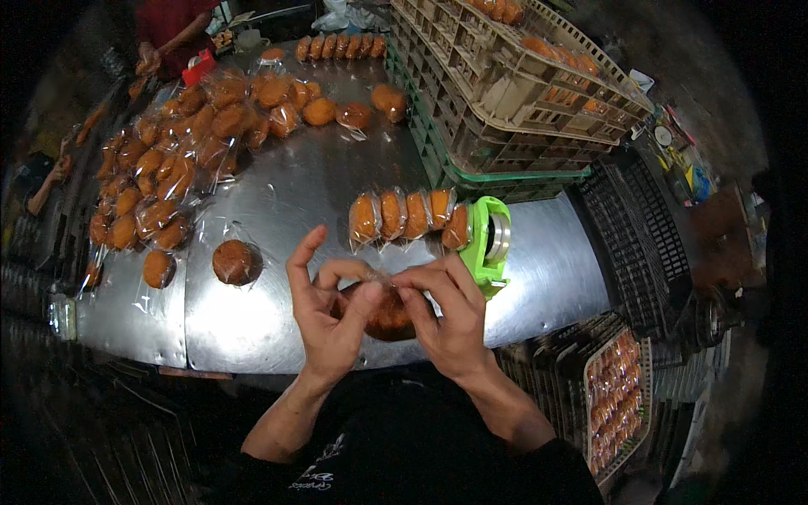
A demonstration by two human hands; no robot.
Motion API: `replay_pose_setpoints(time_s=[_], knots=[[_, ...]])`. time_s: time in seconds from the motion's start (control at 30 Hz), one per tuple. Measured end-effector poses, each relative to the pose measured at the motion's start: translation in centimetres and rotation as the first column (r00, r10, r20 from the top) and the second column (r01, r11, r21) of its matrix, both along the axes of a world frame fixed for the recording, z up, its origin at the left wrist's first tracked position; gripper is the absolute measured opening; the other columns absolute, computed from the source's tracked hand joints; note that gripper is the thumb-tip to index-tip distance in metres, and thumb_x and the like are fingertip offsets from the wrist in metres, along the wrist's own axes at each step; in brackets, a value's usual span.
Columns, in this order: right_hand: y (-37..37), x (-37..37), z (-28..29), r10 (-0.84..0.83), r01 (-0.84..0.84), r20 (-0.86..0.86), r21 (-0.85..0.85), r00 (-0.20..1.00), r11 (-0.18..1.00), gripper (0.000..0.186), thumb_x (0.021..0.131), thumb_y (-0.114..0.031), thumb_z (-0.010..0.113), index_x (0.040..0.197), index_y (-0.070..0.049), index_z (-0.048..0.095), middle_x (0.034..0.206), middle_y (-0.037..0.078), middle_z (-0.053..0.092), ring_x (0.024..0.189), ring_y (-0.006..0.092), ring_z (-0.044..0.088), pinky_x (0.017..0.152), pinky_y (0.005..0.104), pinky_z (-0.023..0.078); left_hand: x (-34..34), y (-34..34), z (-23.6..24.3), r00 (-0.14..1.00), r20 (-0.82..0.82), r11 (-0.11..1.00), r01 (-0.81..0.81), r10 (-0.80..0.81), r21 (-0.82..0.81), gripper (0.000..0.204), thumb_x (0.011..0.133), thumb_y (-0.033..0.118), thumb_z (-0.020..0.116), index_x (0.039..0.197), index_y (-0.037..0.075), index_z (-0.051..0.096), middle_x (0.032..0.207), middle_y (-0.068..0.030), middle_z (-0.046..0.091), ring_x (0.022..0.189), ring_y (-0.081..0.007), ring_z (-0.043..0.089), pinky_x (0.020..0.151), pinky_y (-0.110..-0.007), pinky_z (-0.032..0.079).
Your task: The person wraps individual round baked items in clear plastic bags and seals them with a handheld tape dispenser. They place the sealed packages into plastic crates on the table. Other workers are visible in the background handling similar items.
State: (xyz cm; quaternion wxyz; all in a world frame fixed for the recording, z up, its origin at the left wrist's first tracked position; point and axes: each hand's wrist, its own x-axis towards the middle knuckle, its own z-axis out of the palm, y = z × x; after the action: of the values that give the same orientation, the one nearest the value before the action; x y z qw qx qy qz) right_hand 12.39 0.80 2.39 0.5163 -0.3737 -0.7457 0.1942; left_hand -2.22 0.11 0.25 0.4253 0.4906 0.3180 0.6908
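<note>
Near the table's front edge lies a dark brown bun [390, 318] in a clear plastic bag [383, 279]. My left hand [326, 324] pinches the gathered film above the bun between thumb and index finger, its other fingers raised. From the other side my right hand [453, 320] pinches the same film with thumb and fingertips. Just beyond my hands stands a row of bagged buns [416, 215], set on edge. A bright green tape dispenser [478, 257] touches the row's right end. Two single buns, one of them a round bun [233, 262], sit left of my left hand.
A large heap of bagged buns [181, 160] covers the metal table's [278, 181] left side. Stacked crates [505, 93] rise at the far right, with black crates [640, 236] beyond the right edge. A crate of packed buns [617, 404] is below right. Another person [172, 38] stands far left.
</note>
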Motion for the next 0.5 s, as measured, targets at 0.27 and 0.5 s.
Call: replay_pose_setpoints(time_s=[0.27,0.5], knots=[[1.7,2.3,-3.8,-0.047,-0.030,0.339,0.218,0.940,0.976,0.024,0.077,-0.004,0.070,0.100,-0.003,0.065,0.091,0.009,0.059,0.087,0.0295,0.056,0.080,0.0414,0.049,-1.2,1.4,0.7,0.973,-0.155,0.889,0.087,-0.174,-0.450,0.042,0.089,0.007,0.068,0.124,-0.002,0.048,0.087,-0.0072,0.064,0.086,-0.0109,0.062,0.078,-0.024,0.048],[2.5,-0.2,-3.4,-0.297,0.133,-0.330,-0.437,0.896,0.889,0.012,0.085,-0.002,0.066,0.088,-0.002,0.054,0.104,0.011,0.052,0.102,0.0229,0.054,0.089,0.0393,0.044,2.9,2.7,-2.2,0.997,0.073,0.873,0.059,-0.026,-0.484,0.015,0.089,0.011,0.069,0.086,0.004,0.056,0.096,-0.0050,0.056,0.085,-0.0083,0.051,0.074,-0.024,0.042]])
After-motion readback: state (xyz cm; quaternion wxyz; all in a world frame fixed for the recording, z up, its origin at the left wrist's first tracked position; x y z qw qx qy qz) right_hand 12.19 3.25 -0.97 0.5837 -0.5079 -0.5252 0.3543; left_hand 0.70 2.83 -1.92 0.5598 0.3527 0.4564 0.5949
